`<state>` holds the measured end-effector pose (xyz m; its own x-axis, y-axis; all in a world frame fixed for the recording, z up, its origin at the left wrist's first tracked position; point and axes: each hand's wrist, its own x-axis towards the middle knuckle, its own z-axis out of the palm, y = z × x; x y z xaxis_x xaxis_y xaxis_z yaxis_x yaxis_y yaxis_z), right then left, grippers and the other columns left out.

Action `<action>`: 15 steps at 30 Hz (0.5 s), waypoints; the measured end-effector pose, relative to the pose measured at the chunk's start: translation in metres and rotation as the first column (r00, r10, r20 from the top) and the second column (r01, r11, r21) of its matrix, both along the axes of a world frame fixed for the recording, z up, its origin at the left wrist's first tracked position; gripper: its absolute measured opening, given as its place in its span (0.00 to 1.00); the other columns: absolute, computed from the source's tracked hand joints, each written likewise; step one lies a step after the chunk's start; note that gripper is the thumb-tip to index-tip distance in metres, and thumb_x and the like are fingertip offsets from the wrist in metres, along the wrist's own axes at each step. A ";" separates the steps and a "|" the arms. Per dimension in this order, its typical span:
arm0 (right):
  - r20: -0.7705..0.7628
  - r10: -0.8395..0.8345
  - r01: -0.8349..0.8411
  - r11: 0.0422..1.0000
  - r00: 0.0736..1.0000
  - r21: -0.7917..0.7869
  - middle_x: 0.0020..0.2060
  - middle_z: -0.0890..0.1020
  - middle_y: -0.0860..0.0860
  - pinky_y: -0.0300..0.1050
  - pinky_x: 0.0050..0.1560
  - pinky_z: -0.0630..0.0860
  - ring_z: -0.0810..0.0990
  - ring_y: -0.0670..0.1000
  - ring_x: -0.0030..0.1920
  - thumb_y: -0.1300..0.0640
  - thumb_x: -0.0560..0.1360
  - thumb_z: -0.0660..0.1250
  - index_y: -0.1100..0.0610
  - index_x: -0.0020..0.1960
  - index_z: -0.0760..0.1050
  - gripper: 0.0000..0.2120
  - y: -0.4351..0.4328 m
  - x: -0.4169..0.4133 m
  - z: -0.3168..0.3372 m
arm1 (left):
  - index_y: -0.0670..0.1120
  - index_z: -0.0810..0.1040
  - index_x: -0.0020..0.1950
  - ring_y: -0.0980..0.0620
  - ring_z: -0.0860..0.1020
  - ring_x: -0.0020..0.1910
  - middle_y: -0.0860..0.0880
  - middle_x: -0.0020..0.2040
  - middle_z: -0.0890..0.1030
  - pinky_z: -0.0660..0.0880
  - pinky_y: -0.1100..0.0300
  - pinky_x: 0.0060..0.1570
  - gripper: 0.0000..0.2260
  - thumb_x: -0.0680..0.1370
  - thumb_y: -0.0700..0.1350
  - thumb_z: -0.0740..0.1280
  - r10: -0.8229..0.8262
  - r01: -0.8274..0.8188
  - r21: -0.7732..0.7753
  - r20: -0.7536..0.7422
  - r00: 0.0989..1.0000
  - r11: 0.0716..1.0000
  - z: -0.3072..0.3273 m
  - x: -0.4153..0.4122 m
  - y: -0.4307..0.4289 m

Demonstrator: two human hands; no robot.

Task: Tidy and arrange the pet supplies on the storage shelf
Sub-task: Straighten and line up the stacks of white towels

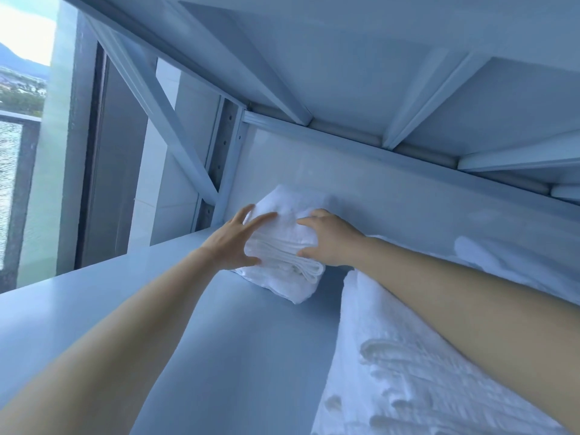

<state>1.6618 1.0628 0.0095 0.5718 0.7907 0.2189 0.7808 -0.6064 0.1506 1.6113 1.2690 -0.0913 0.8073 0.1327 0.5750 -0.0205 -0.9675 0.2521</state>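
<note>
1 folded white towel (pixel 282 246), layered edges showing, lies flat on the shelf (pixel 219 340), held between the left hand (pixel 233 243) and right hand (pixel 329 238). A larger white pile (pixel 392 356), perhaps more towels, lies under the right forearm.

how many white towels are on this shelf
2 sure: a folded towel in the back left corner, a textured towel front right under the forearm; the white cloth behind that arm may be a third.

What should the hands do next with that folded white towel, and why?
Probably slide the folded towel back until it sits square against the back wall. The left hand presses one side and the right hand grips the other. It looks askew on the shelf, close to the white bedding.
</note>
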 end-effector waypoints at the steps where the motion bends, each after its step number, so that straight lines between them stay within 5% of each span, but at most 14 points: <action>1: 0.004 0.001 -0.001 1.000 1.000 0.001 0.73 0.59 0.53 0.45 0.70 0.61 0.61 0.52 0.72 0.44 0.71 0.69 0.50 0.73 0.61 0.34 0.001 0.001 0.002 | 0.70 0.48 0.71 0.45 0.74 0.56 0.49 0.74 0.50 0.69 0.61 0.45 0.47 0.64 0.51 0.77 -0.015 0.015 -0.016 -0.014 1.000 1.000 -0.001 0.000 0.002; 7: -0.017 -0.029 0.028 0.999 0.999 -0.035 0.72 0.60 0.52 0.45 0.69 0.61 0.62 0.51 0.71 0.42 0.70 0.70 0.51 0.72 0.62 0.35 0.008 0.010 0.004 | 0.72 0.42 0.69 0.44 0.75 0.41 0.49 0.68 0.57 0.71 0.58 0.35 0.54 0.60 0.48 0.78 -0.074 0.068 -0.070 -0.087 0.993 0.995 -0.006 0.003 0.000; 15: -0.077 -0.046 0.044 0.999 0.996 -0.023 0.71 0.61 0.51 0.45 0.68 0.64 0.63 0.51 0.70 0.44 0.68 0.73 0.51 0.73 0.61 0.38 0.009 0.012 -0.003 | 0.71 0.50 0.68 0.48 0.72 0.35 0.51 0.65 0.64 0.64 0.63 0.29 0.44 0.65 0.36 0.66 -0.013 0.012 -0.064 -0.011 1.000 0.998 -0.007 0.003 -0.004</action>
<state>1.6738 1.0717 0.0067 0.6215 0.7678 0.1556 0.7626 -0.6384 0.1042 1.6139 1.2653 -0.0981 0.8156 0.1591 0.5562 -0.0291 -0.9489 0.3141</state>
